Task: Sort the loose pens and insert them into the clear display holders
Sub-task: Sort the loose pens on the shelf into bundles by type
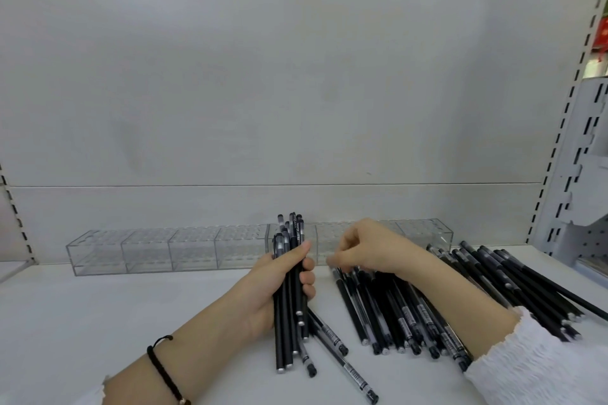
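A: Head view: whereabouts of the loose black plastic pens (394, 309)?
B: Heaped on the white shelf (131, 312) under the right hand (365, 246), long axes near-to-far; blurred fingertips (331, 261), grip impossible to tell.
A: Left hand (263, 289)?
B: Clenched round an upright black pen bundle (289, 237), just before the clear acrylic holders (148, 248).

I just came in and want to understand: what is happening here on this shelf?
A person is sorting black pens. The left hand grips a bundle of pens upright. The right hand reaches into the loose pens lying on the shelf; its fingertips are blurred. The clear holders behind show no pens inside.
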